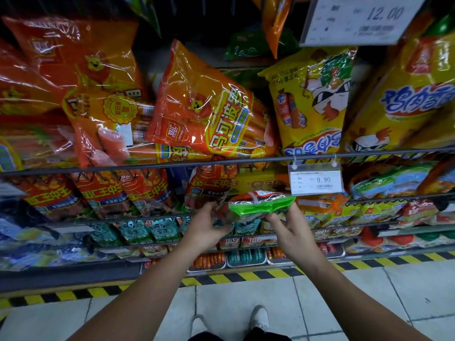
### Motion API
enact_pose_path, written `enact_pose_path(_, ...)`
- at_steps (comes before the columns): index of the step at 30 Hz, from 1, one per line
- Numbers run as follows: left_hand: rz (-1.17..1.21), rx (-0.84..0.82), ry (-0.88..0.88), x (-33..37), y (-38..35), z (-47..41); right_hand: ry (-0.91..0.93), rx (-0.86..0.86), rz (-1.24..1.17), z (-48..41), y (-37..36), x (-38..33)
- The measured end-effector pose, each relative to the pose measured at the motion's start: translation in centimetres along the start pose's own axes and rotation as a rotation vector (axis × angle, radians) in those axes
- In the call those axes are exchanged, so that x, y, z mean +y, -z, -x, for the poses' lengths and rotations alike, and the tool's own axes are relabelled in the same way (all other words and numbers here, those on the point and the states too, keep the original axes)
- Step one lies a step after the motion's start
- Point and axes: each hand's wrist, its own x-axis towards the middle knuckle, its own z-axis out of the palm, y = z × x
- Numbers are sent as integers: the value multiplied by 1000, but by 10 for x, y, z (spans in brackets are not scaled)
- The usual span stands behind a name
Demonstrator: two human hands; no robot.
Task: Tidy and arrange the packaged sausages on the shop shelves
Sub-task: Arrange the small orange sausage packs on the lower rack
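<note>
Here, the green-edged sausage pack (pixel 261 205) hangs just below the 9.90 price tag (pixel 316 179), its 2 ends pinched by curled fingers of the left hand (pixel 208 228) and right hand (pixel 291 231); its glossy film looks light, soft and slippery, so end-grips seem safest.
</note>
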Motion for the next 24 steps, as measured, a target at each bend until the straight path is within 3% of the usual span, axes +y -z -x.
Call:
enact_pose_path(5, 93, -52, -26, -17, 4, 14, -52, 6, -111, 13, -6, 4)
enact_pose_path(13, 131, 48, -12, -47, 30, 47, -374, 47, -706, 17, -36, 1)
enact_pose_path(18, 426, 103, 35, -53, 44, 55, -482, 84, -966, 14, -46, 13)
enact_pose_path(24, 584, 128, -66, -21, 44, 64, -707, -57, -890, 14, -55, 24)
